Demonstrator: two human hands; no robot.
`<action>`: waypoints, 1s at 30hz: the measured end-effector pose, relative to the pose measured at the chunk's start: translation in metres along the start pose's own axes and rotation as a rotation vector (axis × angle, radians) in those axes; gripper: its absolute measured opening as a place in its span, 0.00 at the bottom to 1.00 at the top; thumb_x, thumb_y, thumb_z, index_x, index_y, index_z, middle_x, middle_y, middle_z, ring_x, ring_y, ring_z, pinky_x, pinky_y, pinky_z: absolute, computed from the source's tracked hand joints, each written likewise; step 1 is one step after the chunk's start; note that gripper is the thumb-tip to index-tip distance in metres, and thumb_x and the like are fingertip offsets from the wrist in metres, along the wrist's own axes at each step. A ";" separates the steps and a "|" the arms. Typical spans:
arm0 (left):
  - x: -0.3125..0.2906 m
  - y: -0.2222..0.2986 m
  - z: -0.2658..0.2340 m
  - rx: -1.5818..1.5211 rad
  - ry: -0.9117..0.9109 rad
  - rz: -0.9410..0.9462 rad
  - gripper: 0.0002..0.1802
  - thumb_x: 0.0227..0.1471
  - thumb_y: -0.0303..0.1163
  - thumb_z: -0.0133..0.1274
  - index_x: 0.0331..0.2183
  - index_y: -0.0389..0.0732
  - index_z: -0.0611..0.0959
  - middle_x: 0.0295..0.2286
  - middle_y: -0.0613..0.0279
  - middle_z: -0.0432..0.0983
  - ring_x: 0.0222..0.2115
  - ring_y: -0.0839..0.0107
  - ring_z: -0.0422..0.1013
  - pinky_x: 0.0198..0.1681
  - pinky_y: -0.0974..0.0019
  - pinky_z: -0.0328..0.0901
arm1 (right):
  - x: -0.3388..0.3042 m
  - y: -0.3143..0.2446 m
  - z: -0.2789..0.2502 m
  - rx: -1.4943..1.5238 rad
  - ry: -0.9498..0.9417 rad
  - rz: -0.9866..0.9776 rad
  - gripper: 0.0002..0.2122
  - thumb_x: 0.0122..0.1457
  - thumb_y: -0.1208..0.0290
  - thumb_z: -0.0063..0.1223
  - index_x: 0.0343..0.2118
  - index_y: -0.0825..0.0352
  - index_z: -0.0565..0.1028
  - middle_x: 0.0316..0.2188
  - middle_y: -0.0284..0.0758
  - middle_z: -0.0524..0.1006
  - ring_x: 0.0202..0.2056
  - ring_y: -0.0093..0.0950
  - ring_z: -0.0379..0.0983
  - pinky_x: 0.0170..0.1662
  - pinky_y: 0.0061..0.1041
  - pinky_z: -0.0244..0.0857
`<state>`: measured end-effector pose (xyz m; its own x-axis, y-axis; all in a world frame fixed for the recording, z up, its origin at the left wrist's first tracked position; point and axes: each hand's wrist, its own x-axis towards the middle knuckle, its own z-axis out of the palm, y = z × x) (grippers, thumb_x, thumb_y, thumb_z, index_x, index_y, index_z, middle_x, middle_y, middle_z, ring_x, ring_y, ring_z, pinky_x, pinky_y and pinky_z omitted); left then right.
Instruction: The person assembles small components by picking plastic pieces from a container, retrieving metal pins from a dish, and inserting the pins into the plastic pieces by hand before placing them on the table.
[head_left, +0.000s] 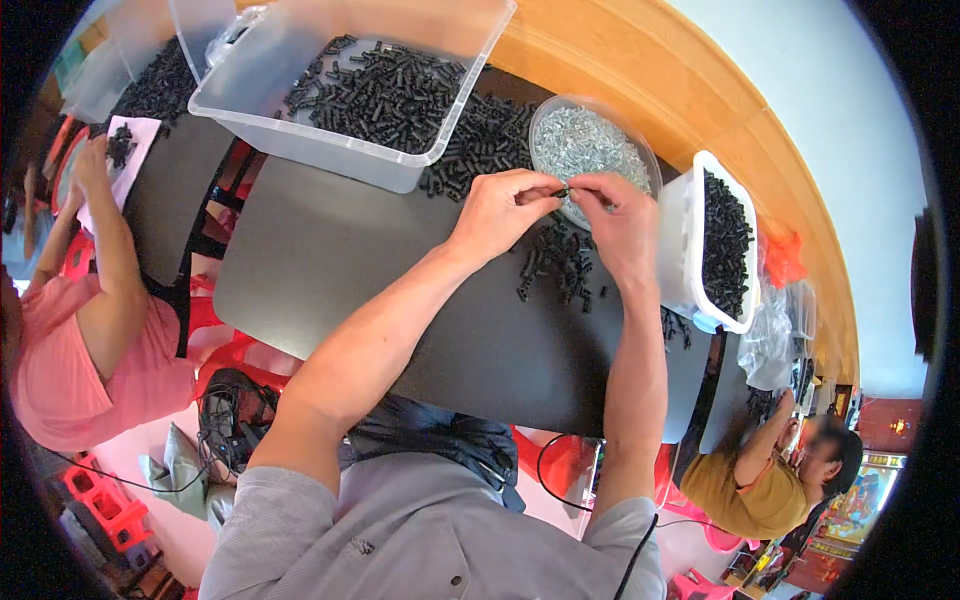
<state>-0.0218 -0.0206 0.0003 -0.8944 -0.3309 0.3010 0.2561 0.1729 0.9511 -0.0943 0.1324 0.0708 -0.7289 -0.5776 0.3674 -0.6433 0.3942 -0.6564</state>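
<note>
My left hand (505,212) and my right hand (618,222) meet over the table, thumbs and fingertips pinched together on a small black plastic piece (562,193). Fingers cover most of that piece, so I cannot make out its exact kind. Just beyond the hands stands a round clear tub (652,168) full of small silvery parts (590,143). Beneath my wrists lies a loose heap of short black ribbed pieces (556,262). More black pieces (482,145) are piled on the table to the left of the tub.
A large clear bin (300,140) with black pieces stands at the far left. On the right, a white container (680,235) of black pieces is tilted toward me. Two people work nearby, one in pink (100,365) at left, one in mustard (740,497) at right. The dark table (350,250) has rounded corners.
</note>
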 end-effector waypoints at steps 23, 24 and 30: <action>-0.001 -0.005 0.000 -0.109 -0.012 -0.131 0.11 0.50 0.27 0.62 0.37 0.34 0.86 0.28 0.55 0.85 0.30 0.75 0.80 0.35 0.71 0.73 | -0.001 -0.006 0.004 -0.087 -0.021 -0.105 0.04 0.55 0.80 0.59 0.33 0.68 0.82 0.30 0.40 0.82 0.32 0.34 0.81 0.36 0.28 0.73; -0.002 -0.004 0.000 -0.105 -0.009 -0.126 0.11 0.50 0.26 0.62 0.38 0.34 0.86 0.29 0.55 0.85 0.30 0.74 0.80 0.36 0.71 0.74 | 0.000 -0.008 0.004 -0.086 -0.021 -0.106 0.04 0.55 0.80 0.59 0.33 0.68 0.82 0.30 0.40 0.82 0.32 0.34 0.81 0.36 0.28 0.73; -0.001 -0.002 0.002 -0.139 0.045 -0.004 0.16 0.50 0.23 0.63 0.43 0.37 0.83 0.32 0.56 0.84 0.32 0.74 0.80 0.37 0.70 0.74 | 0.002 -0.004 0.006 0.119 -0.058 0.130 0.07 0.56 0.80 0.59 0.38 0.68 0.81 0.31 0.37 0.83 0.33 0.26 0.81 0.38 0.25 0.73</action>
<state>-0.0221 -0.0191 -0.0017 -0.8790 -0.3728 0.2974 0.3041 0.0423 0.9517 -0.0921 0.1257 0.0701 -0.7869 -0.5693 0.2381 -0.5099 0.3826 -0.7704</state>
